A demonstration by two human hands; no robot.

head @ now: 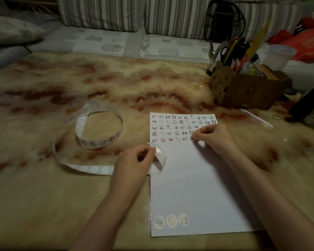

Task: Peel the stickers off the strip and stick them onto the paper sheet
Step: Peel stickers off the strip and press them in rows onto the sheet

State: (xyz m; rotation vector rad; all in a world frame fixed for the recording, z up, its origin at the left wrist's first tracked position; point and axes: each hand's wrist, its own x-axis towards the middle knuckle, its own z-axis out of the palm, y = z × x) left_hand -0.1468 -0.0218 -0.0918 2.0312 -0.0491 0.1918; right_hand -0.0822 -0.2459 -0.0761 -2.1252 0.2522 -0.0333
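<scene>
Left grip (132,162) is pinching the strip (91,169) at its curled end; right grip (216,138) is pinching a sticker (192,138) against the sheet (198,187).

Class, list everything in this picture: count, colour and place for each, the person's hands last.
paper sheet: one, white, on the table, near side
small stickers: five rows, cartoon prints, top of the sheet
round stickers: three, pale, sheet's bottom-left corner
sticker strip: one, white, looped left of the sheet
cardboard box: one, brown, far right, holding pens
clear pen: one, transparent, right of the sheet
rubber band: one, yellowish, right of the pen
table: one, beige with red-brown marbling
left hand: one, holds the strip's end at the sheet's left edge
right hand: one, pinches a sticker at the fifth row's end
</scene>
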